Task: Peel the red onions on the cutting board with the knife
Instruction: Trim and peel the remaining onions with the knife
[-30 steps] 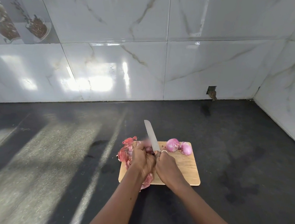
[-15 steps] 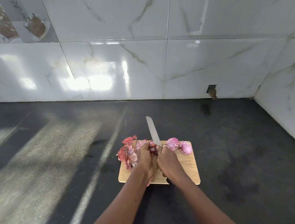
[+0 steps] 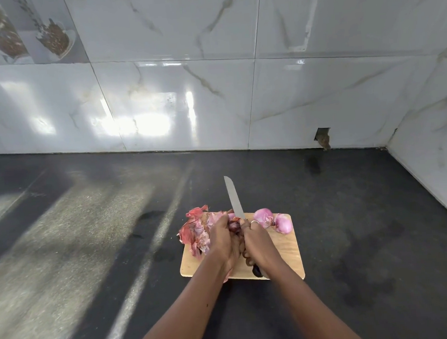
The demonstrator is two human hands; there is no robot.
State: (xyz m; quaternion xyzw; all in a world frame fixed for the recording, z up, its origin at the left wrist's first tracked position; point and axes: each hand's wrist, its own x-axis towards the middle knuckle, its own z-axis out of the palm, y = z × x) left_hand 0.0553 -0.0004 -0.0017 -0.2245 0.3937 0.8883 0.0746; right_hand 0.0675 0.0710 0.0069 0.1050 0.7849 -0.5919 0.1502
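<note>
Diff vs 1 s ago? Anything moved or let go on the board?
Little. The knife tip edged slightly away from the person; its dark handle end now shows below the right hand. No grip changed: left hand holds the onion, right hand the knife. Cutting board, two peeled onions and peel pile stayed put.

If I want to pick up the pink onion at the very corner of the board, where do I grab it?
Pinch the corner onion round its fat middle, coming down from above on the right. A second onion crowds its left, and the knife is up that way too.
</note>
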